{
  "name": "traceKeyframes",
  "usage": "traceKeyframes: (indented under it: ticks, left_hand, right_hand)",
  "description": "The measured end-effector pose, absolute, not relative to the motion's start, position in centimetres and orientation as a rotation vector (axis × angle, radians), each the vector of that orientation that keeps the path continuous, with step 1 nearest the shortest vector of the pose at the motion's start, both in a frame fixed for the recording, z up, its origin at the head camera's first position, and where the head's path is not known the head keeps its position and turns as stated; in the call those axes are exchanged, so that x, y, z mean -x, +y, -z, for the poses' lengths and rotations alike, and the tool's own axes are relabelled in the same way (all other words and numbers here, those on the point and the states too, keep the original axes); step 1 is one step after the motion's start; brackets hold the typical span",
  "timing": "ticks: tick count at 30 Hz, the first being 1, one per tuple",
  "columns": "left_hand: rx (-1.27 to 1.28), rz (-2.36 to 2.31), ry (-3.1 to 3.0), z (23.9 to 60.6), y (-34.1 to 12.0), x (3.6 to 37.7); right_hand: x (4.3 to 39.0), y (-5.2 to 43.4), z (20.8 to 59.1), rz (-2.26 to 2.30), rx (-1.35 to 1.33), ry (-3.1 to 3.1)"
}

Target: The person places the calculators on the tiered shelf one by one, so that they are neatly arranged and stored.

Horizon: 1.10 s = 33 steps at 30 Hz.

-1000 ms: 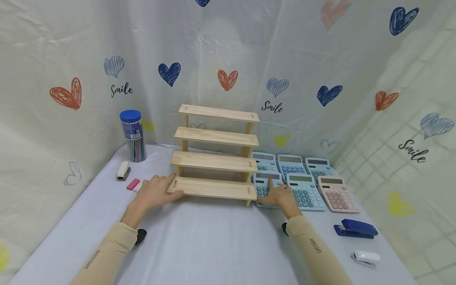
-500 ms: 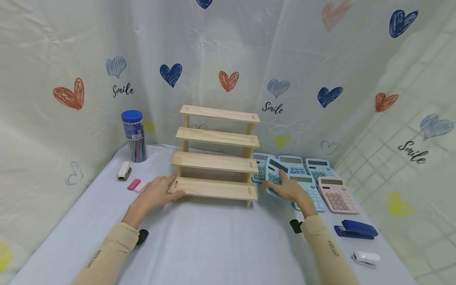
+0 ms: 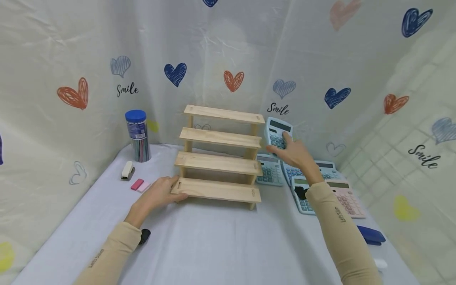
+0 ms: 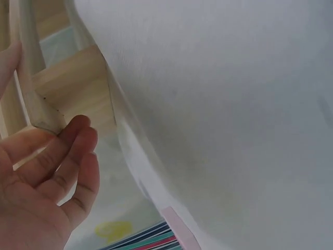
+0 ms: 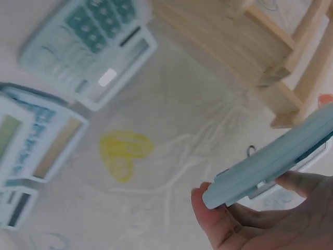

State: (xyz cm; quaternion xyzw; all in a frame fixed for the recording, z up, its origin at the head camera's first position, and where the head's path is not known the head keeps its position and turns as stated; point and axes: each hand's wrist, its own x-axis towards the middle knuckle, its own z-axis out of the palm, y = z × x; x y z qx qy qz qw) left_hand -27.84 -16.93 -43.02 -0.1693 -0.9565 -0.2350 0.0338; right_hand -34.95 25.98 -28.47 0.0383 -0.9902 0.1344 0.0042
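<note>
My right hand (image 3: 295,153) holds a light blue calculator (image 3: 276,134) up in the air, beside the right ends of the rack's upper boards. In the right wrist view the calculator (image 5: 270,159) is seen edge-on between thumb and fingers. A four-step wooden display rack (image 3: 219,161) stands on the table with bare boards. My left hand (image 3: 158,194) grips the left end of its lowest board, thumb on top. In the left wrist view the fingers (image 4: 86,138) curl at the board's underside. Further calculators, such as a blue-green one (image 3: 270,174), lie right of the rack.
A pink calculator (image 3: 347,198) and a blue stapler (image 3: 370,235) lie to the right, partly behind the right sleeve. On the left stand a blue-lidded tube (image 3: 138,134), a white stapler (image 3: 127,170) and pink erasers (image 3: 137,184). A printed curtain hangs behind.
My right hand has picked the calculator up from the front row and raised it to the height of the upper boards. The left hand keeps its grip on the rack.
</note>
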Motion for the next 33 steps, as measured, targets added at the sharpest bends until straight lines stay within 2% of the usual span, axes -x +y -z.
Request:
traceKeyframes:
  ticks: [9,18,33]
  left_hand:
    - [0.533,0.748,-2.959,42.9,-16.7,27.9]
    - [0.509,0.726,-2.959,43.0,-16.8,27.7]
    - [0.495,0.723,-2.94,43.0,-16.9,27.8]
  right_hand:
    - [38.4,21.8,24.9,-0.335,-0.039,-3.027]
    - [42.1,17.8,24.4,-0.141,-0.149,-3.004]
    - [43.0,10.8,24.5,-0.211,-0.375,-3.009]
